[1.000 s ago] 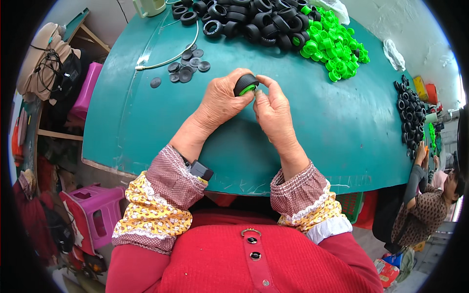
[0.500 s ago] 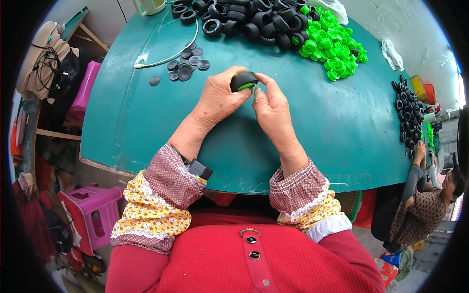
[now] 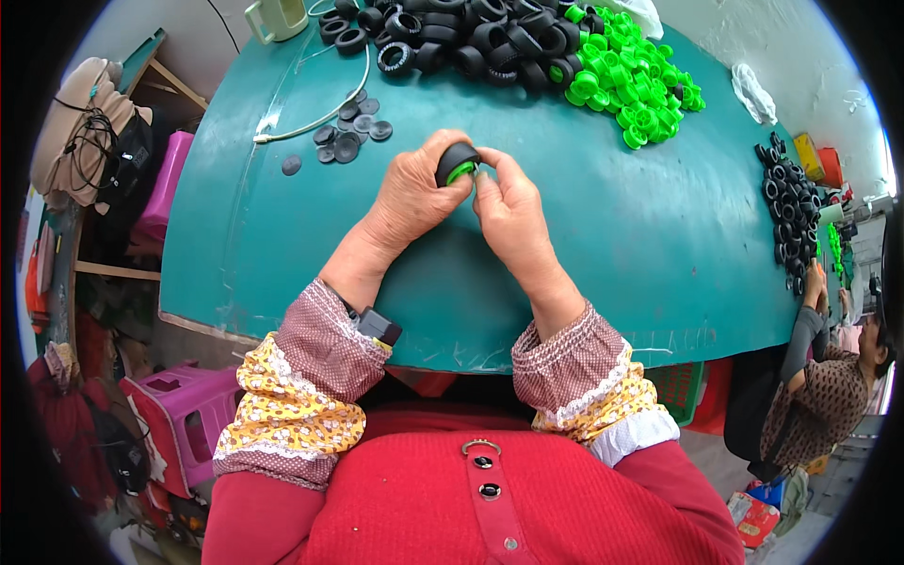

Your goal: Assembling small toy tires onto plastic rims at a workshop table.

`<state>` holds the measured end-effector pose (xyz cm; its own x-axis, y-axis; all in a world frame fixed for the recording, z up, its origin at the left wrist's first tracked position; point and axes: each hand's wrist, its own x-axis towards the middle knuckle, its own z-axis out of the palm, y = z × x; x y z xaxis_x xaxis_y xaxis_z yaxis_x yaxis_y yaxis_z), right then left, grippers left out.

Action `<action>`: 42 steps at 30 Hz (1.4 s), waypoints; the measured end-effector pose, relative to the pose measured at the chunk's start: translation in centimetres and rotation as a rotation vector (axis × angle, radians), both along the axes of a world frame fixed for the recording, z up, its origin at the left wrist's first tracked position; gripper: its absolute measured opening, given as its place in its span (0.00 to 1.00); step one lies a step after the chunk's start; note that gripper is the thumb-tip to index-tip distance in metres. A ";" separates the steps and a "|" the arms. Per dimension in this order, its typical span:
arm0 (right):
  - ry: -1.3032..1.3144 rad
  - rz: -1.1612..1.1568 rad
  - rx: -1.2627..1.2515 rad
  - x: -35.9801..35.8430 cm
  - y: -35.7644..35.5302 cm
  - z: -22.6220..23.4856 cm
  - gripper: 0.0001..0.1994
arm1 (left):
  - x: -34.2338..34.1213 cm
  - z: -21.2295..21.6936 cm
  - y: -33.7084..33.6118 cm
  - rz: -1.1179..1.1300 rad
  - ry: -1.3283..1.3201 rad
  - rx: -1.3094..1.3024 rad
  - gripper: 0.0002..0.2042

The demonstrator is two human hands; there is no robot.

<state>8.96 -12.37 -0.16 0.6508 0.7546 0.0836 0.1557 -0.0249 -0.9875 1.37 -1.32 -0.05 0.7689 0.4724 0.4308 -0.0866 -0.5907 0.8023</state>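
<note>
L→R: pink plastic stool [image 3: 179, 414] on floor below the teal round surface [image 3: 282, 254], far left. Cream plastic jug [image 3: 275, 17] at far edge, contents not visible. Thin white cord [image 3: 320, 118] curves across the surface next to a small cluster of flat dark grey discs [image 3: 347, 137].

Left hand [image 3: 411, 193] curled, fingers wrapped round a small black rubber tyre w/ green plastic hub [image 3: 458, 164], held just above the surface mid-table. Right hand [image 3: 508, 212] opposite, thumb + fingertips pinched on the hub side of the same part. Both wrists low, forearms in from bottom, patterned sleeve covers on.

Behind hands: loose heap of black rubber tyres [image 3: 452, 33], then heap of bright green plastic hubs [image 3: 631, 85]. White rag [image 3: 753, 92] further right. Far right edge: 2nd pile of black tyres [image 3: 789, 212], another person's hand [image 3: 812, 282] by it.
</note>
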 end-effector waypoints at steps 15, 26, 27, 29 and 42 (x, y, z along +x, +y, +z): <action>-0.018 -0.032 0.007 -0.2 0.0 0.1 0.16 | -0.1 0.2 0.1 0.039 -0.012 0.014 0.11; -0.160 -0.052 -0.044 -0.4 0.0 0.3 0.14 | 0.1 -0.2 -0.1 0.117 0.184 0.183 0.08; -0.162 -0.053 -0.044 -0.3 0.0 0.2 0.14 | 0.1 -0.2 0.0 0.118 0.216 0.183 0.08; -0.251 -0.043 -0.025 -0.3 0.0 -0.1 0.16 | 0.2 -0.3 0.2 0.119 0.243 0.182 0.08; -1.178 -0.346 -0.561 8.2 -7.2 -0.8 0.13 | -1.1 0.9 1.9 -0.322 0.059 -1.023 0.11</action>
